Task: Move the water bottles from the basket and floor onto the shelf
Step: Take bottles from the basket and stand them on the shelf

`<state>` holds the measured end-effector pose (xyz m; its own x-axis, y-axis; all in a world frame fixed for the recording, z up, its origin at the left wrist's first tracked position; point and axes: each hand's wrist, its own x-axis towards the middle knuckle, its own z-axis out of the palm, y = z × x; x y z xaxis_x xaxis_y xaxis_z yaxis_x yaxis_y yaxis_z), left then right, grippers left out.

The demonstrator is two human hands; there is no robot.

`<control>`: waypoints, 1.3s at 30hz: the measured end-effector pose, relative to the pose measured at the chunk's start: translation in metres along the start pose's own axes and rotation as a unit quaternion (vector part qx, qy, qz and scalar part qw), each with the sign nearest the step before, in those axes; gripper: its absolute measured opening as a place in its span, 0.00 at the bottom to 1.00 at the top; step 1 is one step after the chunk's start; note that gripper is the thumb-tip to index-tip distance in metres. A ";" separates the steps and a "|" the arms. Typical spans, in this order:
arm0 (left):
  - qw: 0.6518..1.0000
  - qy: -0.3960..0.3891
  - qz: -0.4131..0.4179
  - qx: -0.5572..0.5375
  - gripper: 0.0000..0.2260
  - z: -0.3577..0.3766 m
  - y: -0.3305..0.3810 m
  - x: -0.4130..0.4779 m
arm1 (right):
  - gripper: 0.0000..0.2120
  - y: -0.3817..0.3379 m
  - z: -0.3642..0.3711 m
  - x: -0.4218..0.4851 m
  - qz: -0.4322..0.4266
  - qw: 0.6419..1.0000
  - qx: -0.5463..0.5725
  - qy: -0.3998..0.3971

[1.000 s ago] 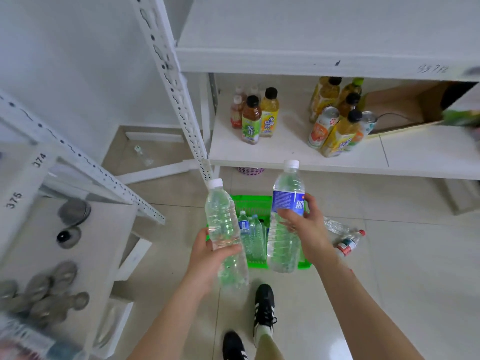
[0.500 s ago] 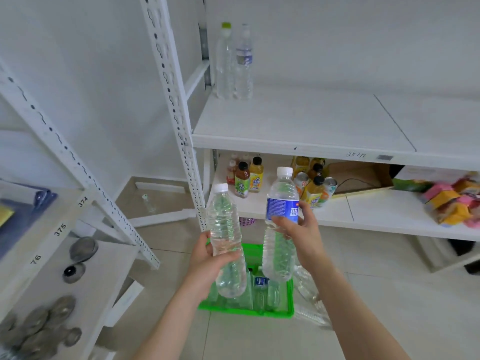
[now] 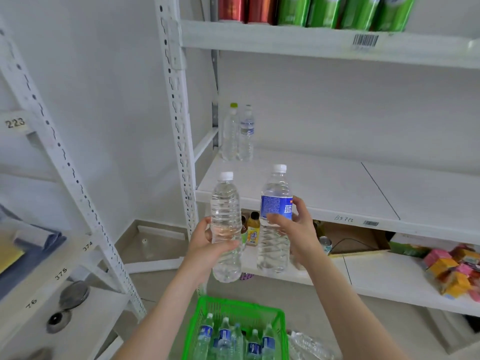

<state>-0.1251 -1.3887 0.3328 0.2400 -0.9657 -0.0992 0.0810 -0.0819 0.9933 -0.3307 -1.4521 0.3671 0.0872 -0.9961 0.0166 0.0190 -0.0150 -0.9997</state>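
Two bottles stand at the shelf's back left corner, and the left grip curls round a plain bottle and the right grip round a blue-labelled bottle, both upright before its front edge, while basket bottles fill the green basket and a floor bottle lies beside it, so most remains, I'd say.
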 end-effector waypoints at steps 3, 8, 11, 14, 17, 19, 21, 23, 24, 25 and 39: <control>1.000 -0.012 0.013 0.019 0.30 -0.008 0.016 0.030 | 0.28 -0.010 0.013 0.027 -0.010 1.000 0.001 0.002; 0.999 -0.009 0.025 0.042 0.31 -0.024 0.034 0.082 | 0.32 -0.018 0.038 0.075 -0.036 0.999 0.007 0.011; 0.998 -0.010 0.030 0.055 0.30 -0.031 0.043 0.114 | 0.31 -0.020 0.048 0.103 -0.046 0.999 0.016 0.023; 0.997 -0.011 0.030 0.067 0.31 -0.032 0.052 0.147 | 0.31 -0.022 0.054 0.131 -0.047 0.999 0.014 0.022; 0.996 0.003 0.039 0.081 0.34 -0.028 0.057 0.182 | 0.32 -0.024 0.055 0.162 -0.048 0.999 0.015 0.021; 0.995 0.006 0.044 0.086 0.34 -0.024 0.058 0.205 | 0.32 -0.024 0.055 0.183 -0.047 0.999 0.013 0.016; 0.995 0.002 0.045 0.090 0.33 -0.020 0.057 0.227 | 0.31 -0.023 0.055 0.205 -0.047 0.999 0.011 0.009; 0.995 0.002 0.045 0.091 0.32 -0.016 0.055 0.248 | 0.31 -0.023 0.056 0.228 -0.047 0.999 0.007 0.002; 0.995 0.004 0.044 0.089 0.32 -0.014 0.055 0.259 | 0.31 -0.022 0.056 0.238 -0.047 0.999 0.005 -0.001; 0.995 0.007 0.044 0.086 0.33 -0.013 0.055 0.269 | 0.31 -0.021 0.058 0.248 -0.048 0.999 0.004 -0.006; 0.996 0.031 0.052 0.061 0.30 0.001 0.042 0.395 | 0.32 0.014 0.079 0.374 -0.037 0.999 -0.013 0.006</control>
<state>-0.0275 -1.7734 0.3355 0.3008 -0.9537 0.0046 -0.0638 -0.0153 0.9978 -0.2194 -1.8176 0.3610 0.0745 -0.9932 0.0896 -0.0005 -0.0899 -0.9959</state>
